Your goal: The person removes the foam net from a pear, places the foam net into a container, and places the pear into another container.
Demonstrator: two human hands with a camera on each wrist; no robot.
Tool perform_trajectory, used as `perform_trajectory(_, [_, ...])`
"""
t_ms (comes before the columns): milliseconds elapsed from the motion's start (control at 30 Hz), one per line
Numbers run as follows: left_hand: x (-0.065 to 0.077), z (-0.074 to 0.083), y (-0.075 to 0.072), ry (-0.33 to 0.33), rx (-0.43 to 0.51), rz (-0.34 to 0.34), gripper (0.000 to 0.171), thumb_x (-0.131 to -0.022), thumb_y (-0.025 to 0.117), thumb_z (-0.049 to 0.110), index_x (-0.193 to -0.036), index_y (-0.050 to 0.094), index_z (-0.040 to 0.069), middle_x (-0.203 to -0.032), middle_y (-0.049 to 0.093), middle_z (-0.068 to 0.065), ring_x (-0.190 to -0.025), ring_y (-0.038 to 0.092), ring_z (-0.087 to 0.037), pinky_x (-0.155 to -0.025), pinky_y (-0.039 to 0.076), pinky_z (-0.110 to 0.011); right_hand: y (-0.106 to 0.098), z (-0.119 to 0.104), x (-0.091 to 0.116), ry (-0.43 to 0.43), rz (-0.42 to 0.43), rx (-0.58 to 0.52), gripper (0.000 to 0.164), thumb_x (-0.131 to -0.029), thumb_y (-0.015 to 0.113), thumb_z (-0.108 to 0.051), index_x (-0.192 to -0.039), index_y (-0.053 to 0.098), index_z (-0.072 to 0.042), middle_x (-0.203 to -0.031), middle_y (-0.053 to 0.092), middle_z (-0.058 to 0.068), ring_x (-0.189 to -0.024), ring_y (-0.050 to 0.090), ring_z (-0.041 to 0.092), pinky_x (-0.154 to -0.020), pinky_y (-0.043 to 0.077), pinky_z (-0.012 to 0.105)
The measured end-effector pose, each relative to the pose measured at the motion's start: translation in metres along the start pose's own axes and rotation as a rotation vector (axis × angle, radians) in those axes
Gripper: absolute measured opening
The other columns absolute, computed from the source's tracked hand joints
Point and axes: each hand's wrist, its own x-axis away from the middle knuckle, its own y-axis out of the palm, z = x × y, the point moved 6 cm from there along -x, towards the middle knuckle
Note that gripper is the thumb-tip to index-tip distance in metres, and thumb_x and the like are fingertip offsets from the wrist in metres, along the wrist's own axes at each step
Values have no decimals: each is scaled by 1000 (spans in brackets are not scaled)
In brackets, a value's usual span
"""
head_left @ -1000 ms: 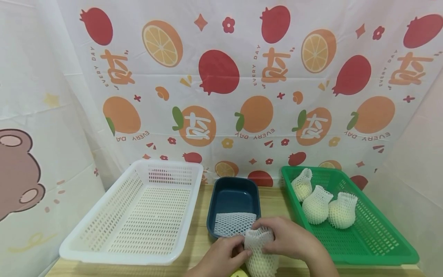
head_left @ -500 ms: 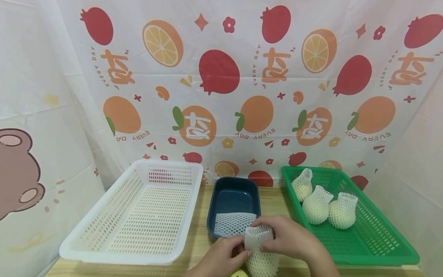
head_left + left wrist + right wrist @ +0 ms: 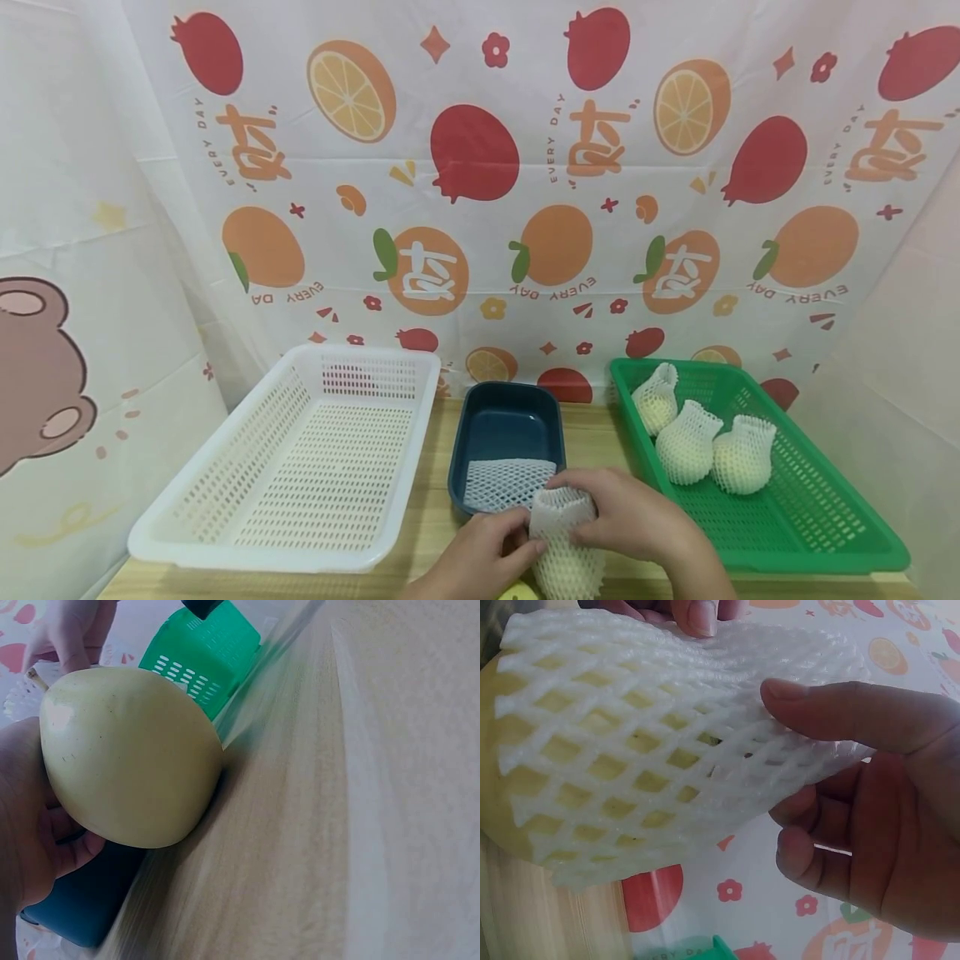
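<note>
A yellow pear (image 3: 131, 757) with a short stem lies at the near edge of the table, bare on the side facing the left wrist camera. A white foam net (image 3: 622, 742) covers its other side and narrows to a neck beyond the stem end. My right hand (image 3: 630, 517) holds that neck between thumb and curled fingers. On the opposite side, my left hand (image 3: 487, 554) pinches the net with thumb and forefinger, its other fingers curled beside the pear. In the head view, the net mostly hides the pear, leaving a yellow patch at the bottom.
Flat foam netting (image 3: 510, 485) lies in a dark blue tub (image 3: 456, 450) just beyond my hands. A white perforated basket (image 3: 262, 560) stands to the left. Three netted pears (image 3: 684, 450) sit in the green basket (image 3: 817, 467) on the right. A fruit-print cloth (image 3: 480, 250) hangs behind.
The net's open end stands slightly higher between my hands than a second ago. Both hands keep nearly the same place and hold; the baskets and tub have not moved.
</note>
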Motion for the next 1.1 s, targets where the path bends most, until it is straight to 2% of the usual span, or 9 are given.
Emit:
perform_trajectory(200, [0,-1,0,-6,4,-9,18,-98,61,35,-87,61,20,-67,50,16,-58,44,5,-54,41,-16,0,0,0,-1,-2,18,42,-79,80,-15,-119,68,-23,-113,69,-6,-94,60,10,-77,53,34])
perform_trajectory(567, [0,-1,1,-18,13,-15,19,-98,60,35,-86,61,20,-67,51,16,-57,44,4,-54,41,-16,0,0,-1,-13,0,26,40,-80,79,-15,-118,69,-24,-109,69,-10,-92,60,7,-76,52,30])
perform_trajectory(1100, [-1,-2,2,-25,24,-28,22,-98,60,35,-83,60,19,-65,50,16,-56,43,4,-53,39,-16,0,-1,0,-28,5,39,40,-79,76,-13,-117,68,-23,-109,68,-10,-89,58,6,-73,50,27])
